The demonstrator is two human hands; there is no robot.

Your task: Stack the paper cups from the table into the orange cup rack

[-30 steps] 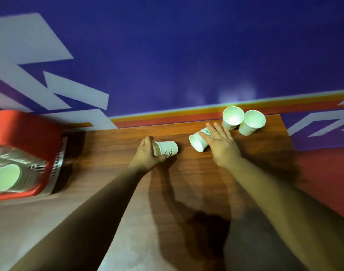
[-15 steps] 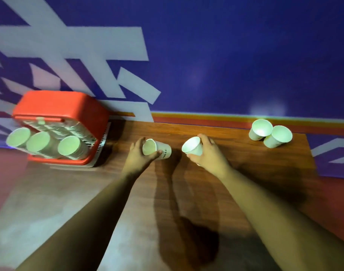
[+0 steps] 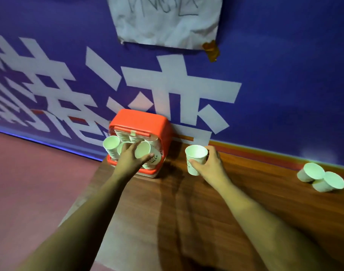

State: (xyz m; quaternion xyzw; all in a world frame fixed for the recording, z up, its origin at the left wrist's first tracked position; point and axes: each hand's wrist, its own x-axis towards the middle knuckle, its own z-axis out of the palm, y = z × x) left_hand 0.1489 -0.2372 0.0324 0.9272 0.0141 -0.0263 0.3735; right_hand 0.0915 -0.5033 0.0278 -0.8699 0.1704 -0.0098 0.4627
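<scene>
You are working in dim light with a blue-violet cast. Dark, soft-edged shadows run down the brown wooden tabletop [image 3: 284, 192] between your left forearm [image 3: 100, 204] and right forearm [image 3: 245, 204], and another pools just right of the orange plastic cup rack [image 3: 147, 122]. The two white paper cups at the far right [image 3: 314, 172] glow pale green, with a faint glare patch on the blue wall banner [image 3: 284, 85] above them. White lettering at the left is smeared, and the wide lens bends the wall's base line.

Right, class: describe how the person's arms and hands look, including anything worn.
The left hand and right hand are bare, without gloves or visible rings. The left forearm and right forearm are uncovered to the frame's edge: no sleeve, watch or bracelet shows.
</scene>
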